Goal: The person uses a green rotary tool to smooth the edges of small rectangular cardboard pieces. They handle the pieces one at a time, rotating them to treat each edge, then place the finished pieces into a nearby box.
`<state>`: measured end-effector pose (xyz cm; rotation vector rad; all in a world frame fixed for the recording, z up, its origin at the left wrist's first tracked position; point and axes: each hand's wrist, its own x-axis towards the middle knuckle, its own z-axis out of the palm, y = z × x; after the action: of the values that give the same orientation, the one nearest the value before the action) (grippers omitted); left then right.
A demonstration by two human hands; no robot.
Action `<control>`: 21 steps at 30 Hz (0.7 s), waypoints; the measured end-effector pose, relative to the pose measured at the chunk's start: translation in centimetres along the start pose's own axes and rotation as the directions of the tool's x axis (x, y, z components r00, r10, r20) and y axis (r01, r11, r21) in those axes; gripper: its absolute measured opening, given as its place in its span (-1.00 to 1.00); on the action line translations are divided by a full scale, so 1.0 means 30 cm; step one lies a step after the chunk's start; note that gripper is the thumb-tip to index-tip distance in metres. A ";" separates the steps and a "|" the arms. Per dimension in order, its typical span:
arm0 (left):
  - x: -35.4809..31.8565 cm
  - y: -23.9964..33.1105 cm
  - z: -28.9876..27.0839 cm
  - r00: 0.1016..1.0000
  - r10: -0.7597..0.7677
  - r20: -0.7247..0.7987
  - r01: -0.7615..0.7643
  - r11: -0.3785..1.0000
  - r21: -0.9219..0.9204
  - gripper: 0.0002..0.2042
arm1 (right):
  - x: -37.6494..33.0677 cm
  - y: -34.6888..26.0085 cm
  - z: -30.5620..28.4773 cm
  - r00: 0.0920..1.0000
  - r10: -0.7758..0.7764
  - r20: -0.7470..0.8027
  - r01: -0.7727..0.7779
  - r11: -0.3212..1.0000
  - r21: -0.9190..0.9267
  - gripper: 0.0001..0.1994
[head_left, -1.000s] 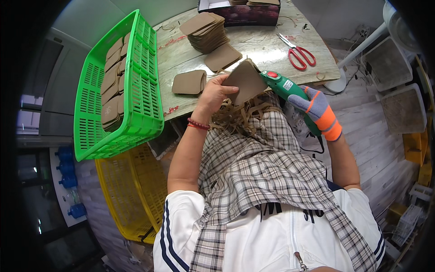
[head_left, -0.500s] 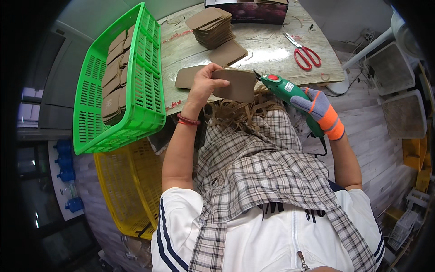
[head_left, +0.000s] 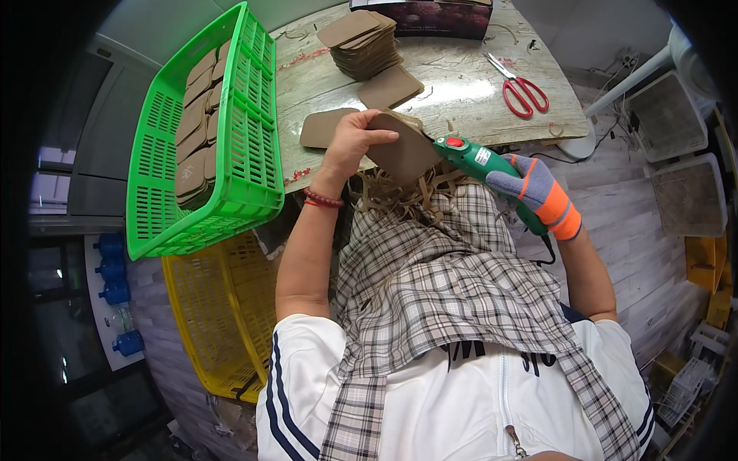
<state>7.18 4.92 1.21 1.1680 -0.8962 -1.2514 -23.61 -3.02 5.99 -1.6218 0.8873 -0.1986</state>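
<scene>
Pinched in my left hand [head_left: 355,146] is a brown rounded sheet [head_left: 403,150], tilted in front of the table edge. My right hand [head_left: 538,192], in a grey and orange glove, is wrapped round green electric scissors [head_left: 470,159] with a red switch. Their tip meets the sheet's upper right edge. Cut brown strips [head_left: 384,190] lie on my checked apron beneath. Another brown piece [head_left: 323,128] rests on the table just behind my left hand. Farther back are a stack of such pieces [head_left: 361,58] and a few leaning against it [head_left: 390,86].
Red-handled scissors [head_left: 525,96] lie on the wooden table [head_left: 453,115] at the right, and a dark box [head_left: 438,19] stands at the back. A green basket [head_left: 250,154] with stacked brown pieces is at the left, above a yellow crate [head_left: 207,315]. A cord [head_left: 550,250] hangs from the tool.
My left hand has turned the brown sheet, so its lower corner now points down and its right edge slopes. The electric scissors have shifted slightly left and down along the edge.
</scene>
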 end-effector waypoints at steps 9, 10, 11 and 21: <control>0.007 -0.008 0.061 0.977 -0.147 0.151 0.121 0.978 0.168 -0.73 | 0.023 -0.012 0.018 0.999 0.015 0.039 -0.018 0.997 0.071 -0.61; 0.007 -0.010 0.067 0.975 -0.154 0.160 0.125 0.976 0.178 -0.72 | 0.030 -0.016 0.024 0.999 0.014 0.032 -0.015 0.999 0.051 -0.59; 0.005 -0.011 0.076 0.972 -0.161 0.169 0.128 0.974 0.187 -0.71 | 0.039 -0.021 0.033 1.000 0.012 0.025 -0.012 0.999 0.031 -0.58; -0.023 -0.016 -0.399 0.886 0.102 -0.452 -0.050 0.991 0.126 -0.76 | 0.059 0.049 0.006 0.988 -0.108 -0.110 0.115 0.992 0.057 -0.62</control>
<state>18.50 7.54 -1.74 1.4261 -0.6519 -0.8141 -22.91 -3.99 4.02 -1.6146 0.8633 -0.3907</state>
